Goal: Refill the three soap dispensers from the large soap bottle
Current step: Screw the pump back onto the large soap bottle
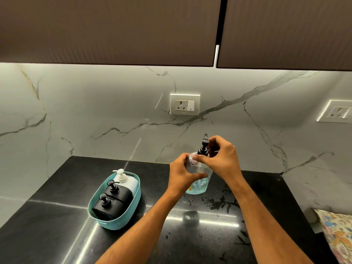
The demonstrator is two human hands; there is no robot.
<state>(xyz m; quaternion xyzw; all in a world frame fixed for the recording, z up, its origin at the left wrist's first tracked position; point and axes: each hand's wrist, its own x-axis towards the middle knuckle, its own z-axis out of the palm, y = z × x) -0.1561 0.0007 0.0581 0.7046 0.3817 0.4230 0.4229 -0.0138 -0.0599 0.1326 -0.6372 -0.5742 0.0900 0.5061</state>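
A clear soap dispenser [197, 185] with a little pale blue liquid at its bottom stands on the black counter [57, 235], near the back wall. My left hand [183, 172] grips its body. My right hand [222, 159] pinches the collar of its black pump top [203, 147]. To the left, a teal basket [116, 219] holds two black dispensers [111, 199] with black pumps. Behind them in the basket is a white bottle [126, 182] with a cream pump.
Marble backsplash with a socket plate [184, 104] rises behind the counter, and dark cabinets [114, 29] hang overhead. A floral cloth [337, 231] lies at the counter's right edge. Dark splatter marks [222, 202] lie on the counter near the clear dispenser.
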